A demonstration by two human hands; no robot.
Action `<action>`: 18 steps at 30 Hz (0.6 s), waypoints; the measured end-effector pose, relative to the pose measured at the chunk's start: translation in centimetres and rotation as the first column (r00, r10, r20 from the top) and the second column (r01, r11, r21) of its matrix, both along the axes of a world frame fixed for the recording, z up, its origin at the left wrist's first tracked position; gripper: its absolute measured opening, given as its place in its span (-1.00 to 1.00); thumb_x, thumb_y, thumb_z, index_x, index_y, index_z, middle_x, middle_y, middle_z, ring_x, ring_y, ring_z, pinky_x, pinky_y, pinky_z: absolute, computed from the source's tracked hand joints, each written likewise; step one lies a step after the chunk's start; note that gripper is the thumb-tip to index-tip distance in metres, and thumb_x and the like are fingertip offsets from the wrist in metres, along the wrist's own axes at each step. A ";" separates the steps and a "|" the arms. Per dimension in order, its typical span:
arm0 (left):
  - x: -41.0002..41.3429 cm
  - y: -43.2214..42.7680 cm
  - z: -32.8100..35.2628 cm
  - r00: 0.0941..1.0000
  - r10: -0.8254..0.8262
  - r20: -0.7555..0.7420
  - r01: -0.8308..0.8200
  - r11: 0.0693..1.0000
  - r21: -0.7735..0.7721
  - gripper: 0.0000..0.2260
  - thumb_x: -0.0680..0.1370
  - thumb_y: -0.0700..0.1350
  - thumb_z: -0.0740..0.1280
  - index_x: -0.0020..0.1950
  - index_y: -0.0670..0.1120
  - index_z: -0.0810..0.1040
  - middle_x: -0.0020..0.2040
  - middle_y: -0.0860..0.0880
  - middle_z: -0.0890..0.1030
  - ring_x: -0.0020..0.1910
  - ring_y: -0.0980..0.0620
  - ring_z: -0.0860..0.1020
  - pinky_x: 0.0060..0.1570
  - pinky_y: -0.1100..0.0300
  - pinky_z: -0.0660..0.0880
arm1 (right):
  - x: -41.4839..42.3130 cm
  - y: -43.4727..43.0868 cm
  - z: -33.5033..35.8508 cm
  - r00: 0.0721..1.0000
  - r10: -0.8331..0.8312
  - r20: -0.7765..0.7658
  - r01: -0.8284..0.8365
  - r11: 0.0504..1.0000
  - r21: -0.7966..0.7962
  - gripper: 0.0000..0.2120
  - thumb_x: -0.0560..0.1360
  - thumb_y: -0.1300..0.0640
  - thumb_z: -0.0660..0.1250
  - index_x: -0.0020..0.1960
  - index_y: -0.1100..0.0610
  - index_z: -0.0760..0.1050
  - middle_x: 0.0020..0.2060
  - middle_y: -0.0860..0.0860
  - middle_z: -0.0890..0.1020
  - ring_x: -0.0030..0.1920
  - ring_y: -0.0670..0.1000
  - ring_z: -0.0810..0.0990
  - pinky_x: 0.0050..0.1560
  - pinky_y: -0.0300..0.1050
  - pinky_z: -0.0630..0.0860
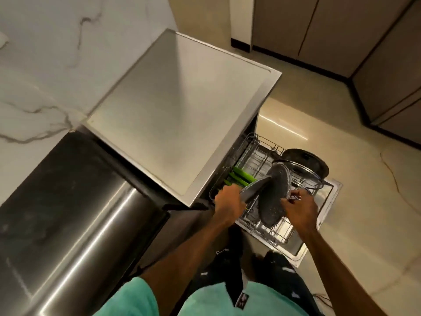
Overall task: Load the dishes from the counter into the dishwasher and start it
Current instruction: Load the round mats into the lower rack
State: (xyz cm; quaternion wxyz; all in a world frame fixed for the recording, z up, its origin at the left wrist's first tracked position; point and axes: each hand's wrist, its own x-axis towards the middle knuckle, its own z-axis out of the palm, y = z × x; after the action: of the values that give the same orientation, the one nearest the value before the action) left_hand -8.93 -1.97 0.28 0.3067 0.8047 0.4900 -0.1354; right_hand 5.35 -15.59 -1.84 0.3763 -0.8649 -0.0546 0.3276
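The dishwasher's lower wire rack [281, 233] is pulled out over the open door [328, 199]. My left hand [229, 202] grips a grey speckled plate [251, 189] by its edge. My right hand [300, 207] holds a second grey speckled plate [273, 195], standing nearly upright above the rack. The two plates overlap each other. A dark pot [305, 164] with a steel rim sits at the far end of the rack. Green items [241, 177] lie in the rack near the dishwasher's opening.
The dishwasher's flat steel top [177, 110] juts out beside a white marble counter [45, 65]. A steel-fronted surface [75, 215] lies at lower left. Glossy beige floor [355, 224] and cabinet doors [341, 26] lie beyond.
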 end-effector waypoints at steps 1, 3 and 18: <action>1.1 0.8 -1.3 1.000 -0.016 -0.005 0.016 1.000 0.009 -0.79 0.51 -0.13 0.41 0.14 -0.08 0.63 0.06 -0.12 0.67 0.08 -0.20 0.63 0.05 -0.04 0.57 | 0.6 0.7 -0.8 1.000 0.004 0.028 -0.003 1.000 -0.015 -0.77 0.45 0.26 0.49 0.05 0.14 0.52 -0.14 0.01 0.62 -0.19 -0.01 0.59 -0.30 -0.23 0.48; 3.0 2.5 -4.2 1.000 -0.026 0.015 0.025 0.999 0.029 -0.81 0.50 -0.08 0.43 0.11 -0.03 0.63 0.00 -0.10 0.68 0.04 -0.18 0.66 0.00 -0.05 0.60 | 1.9 2.2 -2.9 0.996 -0.008 0.091 0.012 0.999 -0.048 -0.80 0.43 0.23 0.49 -0.02 0.10 0.52 -0.20 0.00 0.61 -0.20 0.05 0.60 -0.21 -0.13 0.53; 16.1 13.4 -28.2 0.991 -0.110 0.074 0.093 0.975 0.203 -0.60 0.50 -0.39 0.39 0.27 -0.06 0.65 0.12 -0.11 0.69 0.03 -0.02 0.63 -0.11 0.16 0.61 | 8.7 6.9 -21.2 0.962 -0.104 0.251 0.111 0.994 -0.016 -0.72 0.50 0.23 0.44 0.20 0.17 0.53 0.05 0.09 0.69 -0.03 0.05 0.68 -0.09 -0.13 0.59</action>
State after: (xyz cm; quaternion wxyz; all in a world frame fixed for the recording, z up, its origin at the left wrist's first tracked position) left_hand 7.20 11.42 -27.96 0.2378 0.8603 0.4460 -0.0671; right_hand 14.05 -8.73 -23.09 0.3706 -0.9065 -0.0496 0.1959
